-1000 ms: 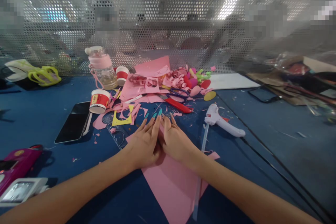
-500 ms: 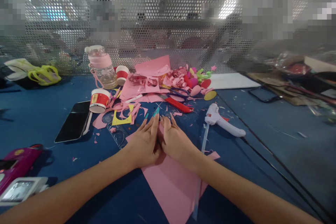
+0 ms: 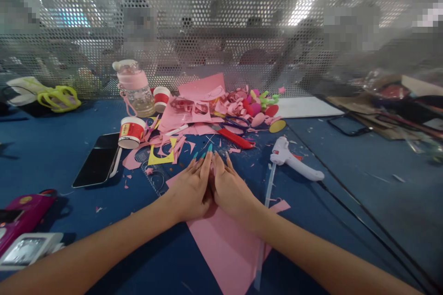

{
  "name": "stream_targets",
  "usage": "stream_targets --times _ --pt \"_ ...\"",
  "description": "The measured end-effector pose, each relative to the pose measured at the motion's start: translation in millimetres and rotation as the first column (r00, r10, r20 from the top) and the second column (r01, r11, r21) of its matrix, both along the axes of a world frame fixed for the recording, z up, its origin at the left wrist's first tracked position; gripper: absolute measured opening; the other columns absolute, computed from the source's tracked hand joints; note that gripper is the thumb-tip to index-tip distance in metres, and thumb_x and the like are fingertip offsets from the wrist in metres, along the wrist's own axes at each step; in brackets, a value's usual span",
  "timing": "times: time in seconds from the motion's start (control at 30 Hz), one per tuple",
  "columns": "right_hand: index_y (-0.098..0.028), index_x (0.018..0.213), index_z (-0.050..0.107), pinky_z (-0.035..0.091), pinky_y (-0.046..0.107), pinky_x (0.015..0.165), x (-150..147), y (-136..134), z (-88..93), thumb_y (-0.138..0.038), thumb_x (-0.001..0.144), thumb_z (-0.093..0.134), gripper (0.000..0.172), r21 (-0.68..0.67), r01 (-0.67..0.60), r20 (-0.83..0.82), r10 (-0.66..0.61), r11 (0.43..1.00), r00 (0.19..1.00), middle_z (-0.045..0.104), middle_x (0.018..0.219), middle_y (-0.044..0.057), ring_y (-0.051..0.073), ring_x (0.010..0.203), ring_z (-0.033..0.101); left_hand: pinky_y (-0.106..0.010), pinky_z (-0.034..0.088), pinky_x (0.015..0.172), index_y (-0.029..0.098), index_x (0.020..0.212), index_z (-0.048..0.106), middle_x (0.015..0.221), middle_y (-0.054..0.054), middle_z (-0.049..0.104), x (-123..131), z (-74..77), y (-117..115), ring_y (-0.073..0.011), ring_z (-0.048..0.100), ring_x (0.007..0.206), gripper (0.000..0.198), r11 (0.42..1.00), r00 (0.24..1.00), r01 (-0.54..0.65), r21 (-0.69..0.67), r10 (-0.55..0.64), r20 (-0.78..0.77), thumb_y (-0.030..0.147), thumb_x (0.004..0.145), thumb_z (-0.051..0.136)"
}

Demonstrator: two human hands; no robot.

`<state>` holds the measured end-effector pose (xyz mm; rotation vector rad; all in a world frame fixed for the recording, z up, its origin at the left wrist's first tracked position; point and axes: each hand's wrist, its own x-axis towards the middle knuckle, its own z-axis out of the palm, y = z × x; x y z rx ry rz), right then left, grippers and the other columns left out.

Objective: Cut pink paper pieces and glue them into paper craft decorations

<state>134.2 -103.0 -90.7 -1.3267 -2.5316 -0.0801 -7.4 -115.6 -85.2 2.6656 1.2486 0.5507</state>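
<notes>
My left hand (image 3: 192,191) and my right hand (image 3: 232,191) meet side by side over a pink sheet of paper (image 3: 224,244). Their fingers are pressed close together and point away from me. Teal nails show on the left hand. A bit of pink paper shows in the narrow gap between the hands, at the sheet's far part. The thumbs and what lies under the palms are mostly hidden. Below my right forearm, a clear glue stick runs over the sheet from the white glue gun (image 3: 290,159), which lies to the right.
Beyond the hands are a red cutter knife (image 3: 236,138), dark-handled scissors (image 3: 237,122) and a heap of pink scraps (image 3: 187,113). Leftward stand paper cups (image 3: 131,132), a bottle (image 3: 134,87) and a phone (image 3: 98,159). The glue gun's cord (image 3: 367,230) runs right.
My fingers have straightened a little, with the fingertips drawn closer together and reaching slightly forward. The hands stay on the pink sheet, and the things around have not moved.
</notes>
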Motion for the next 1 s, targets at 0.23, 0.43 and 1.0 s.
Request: stream_targets --times 0.23,0.43,1.0 --pt "0.007 0.124 0.042 0.033 0.044 0.102 0.4 -2.4 -4.6 -0.002 0.072 0.037 0.052 0.151 -0.052 0.187 0.024 0.987 0.982 0.054 0.118 0.028 0.027 0.111 0.054 -0.05 0.033 0.101 -0.001 0.137 -0.007 0.129 -0.026 0.045 0.2 -4.4 -2.0 -0.0296 0.044 0.121 0.089 1.0 0.999 -0.011 0.018 0.01 0.041 0.014 0.067 0.046" --pt "0.006 0.122 0.045 0.034 0.043 0.102 1.8 -3.3 -6.1 -0.002 0.074 0.036 0.05 0.212 -0.068 0.191 0.027 0.975 0.981 0.057 0.115 0.027 0.025 0.107 0.056 -0.049 0.037 0.1 0.0 0.138 -0.008 0.125 -0.025 0.05 -0.4 -4.7 -3.0 -0.0291 0.048 0.117 0.09 0.999 0.998 -0.007 0.038 0.005 0.06 0.013 0.067 0.046" --pt "0.008 0.124 0.04 0.036 0.044 0.101 -0.1 -4.1 -8.2 0.002 0.073 0.034 0.052 0.172 -0.037 0.104 0.02 0.984 0.994 0.051 0.122 0.029 0.028 0.114 0.051 -0.052 0.034 0.1 -0.001 0.137 -0.008 0.121 -0.024 0.053 0.9 -1.6 -3.6 -0.0323 0.046 0.118 0.089 0.998 0.998 -0.062 -0.013 0.062 -0.004 0.019 0.069 0.046"
